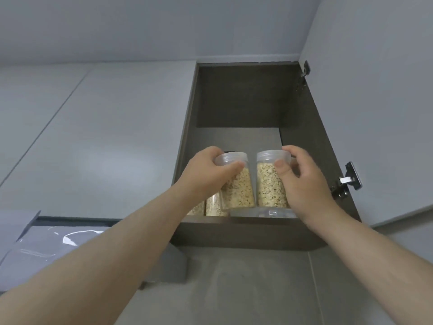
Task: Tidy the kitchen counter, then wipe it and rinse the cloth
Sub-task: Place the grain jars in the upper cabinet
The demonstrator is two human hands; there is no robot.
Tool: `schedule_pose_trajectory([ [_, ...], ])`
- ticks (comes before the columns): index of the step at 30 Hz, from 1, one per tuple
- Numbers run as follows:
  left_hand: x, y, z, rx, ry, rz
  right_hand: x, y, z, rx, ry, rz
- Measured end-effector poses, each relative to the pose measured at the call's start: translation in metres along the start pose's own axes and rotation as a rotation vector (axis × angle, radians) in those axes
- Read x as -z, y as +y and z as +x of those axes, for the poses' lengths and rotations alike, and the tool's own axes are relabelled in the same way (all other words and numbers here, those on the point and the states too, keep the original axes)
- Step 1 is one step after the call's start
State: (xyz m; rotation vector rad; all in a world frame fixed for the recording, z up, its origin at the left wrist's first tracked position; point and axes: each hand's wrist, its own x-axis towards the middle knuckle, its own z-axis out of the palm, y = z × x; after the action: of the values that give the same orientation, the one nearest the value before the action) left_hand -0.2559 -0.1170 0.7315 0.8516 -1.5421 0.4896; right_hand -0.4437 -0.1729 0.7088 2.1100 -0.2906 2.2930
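Head view, looking upward: open wall cabinet (239,97) with dark brown interior, its pale grey door (375,113) swung out to the right, a metal hinge (346,181) showing on the right side. Closed grey doors (105,137) run off to the left; grey wall (246,289) lies below the cabinet. Both my bare forearms reach up into the opening. My left hand (206,174) grips the left jar (239,188), a clear plastic jar of pale flakes: fingers curled over the lid from the left, thumb across the front just under the lid. This jar tilts, top leaning left. My right hand (304,181) holds the right jar (269,186), same type and same contents, standing upright: thumb pressed on the front below the lid, fingers wrapped round its right side and top edge. The two jars stand just beside each other at the front of the lower shelf, their bases close together. Whether either base rests on something, I cannot tell. More flake-filled jars (214,207) sit lower, behind my left wrist. A clear plastic lid (264,212) shows directly under the two held jars at the shelf's front edge.
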Motion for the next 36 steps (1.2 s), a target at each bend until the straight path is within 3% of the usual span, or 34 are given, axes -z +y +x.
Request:
schedule_pose_trajectory([
  [9, -0.021, -0.016, 0.062, -0.055, -0.065, 0.192, -0.016, 0.055, 0.031, -0.237, -0.070, -0.024],
  [24, -0.045, -0.040, 0.068, 0.011, -0.207, 0.140, -0.012, 0.069, 0.031, -0.327, -0.145, -0.078],
  [36, -0.057, -0.048, 0.069, 0.000, -0.307, 0.293, -0.007, 0.062, 0.034, -0.413, -0.255, -0.008],
])
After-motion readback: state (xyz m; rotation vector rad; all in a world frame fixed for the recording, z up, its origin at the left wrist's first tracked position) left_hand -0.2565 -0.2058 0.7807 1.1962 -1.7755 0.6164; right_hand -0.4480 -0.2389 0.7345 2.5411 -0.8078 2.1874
